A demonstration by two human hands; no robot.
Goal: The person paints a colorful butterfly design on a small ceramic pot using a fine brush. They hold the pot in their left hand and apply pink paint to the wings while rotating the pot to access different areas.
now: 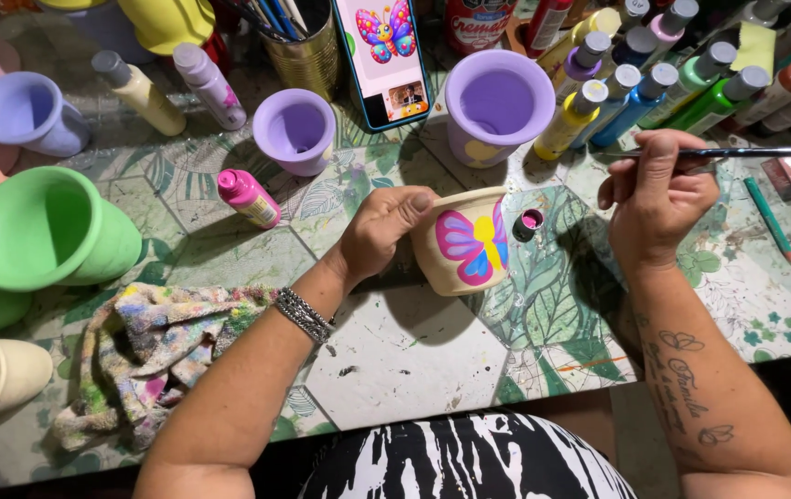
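Mid-desk (pixel 414 360), left hand (pixel 379 231) gripped cream pot (pixel 458 242) by its rim, butterfly side tilted up for painting. Right hand (pixel 656 199) pinched brush (pixel 765 152) level, beside open pink paint (pixel 528 223).

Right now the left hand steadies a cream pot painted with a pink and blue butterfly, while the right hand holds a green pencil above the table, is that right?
Not quite. The head view shows the right hand holding a thin paintbrush, not a green pencil. The rest stands: the left hand steadies the cream pot painted with a pink and blue butterfly.
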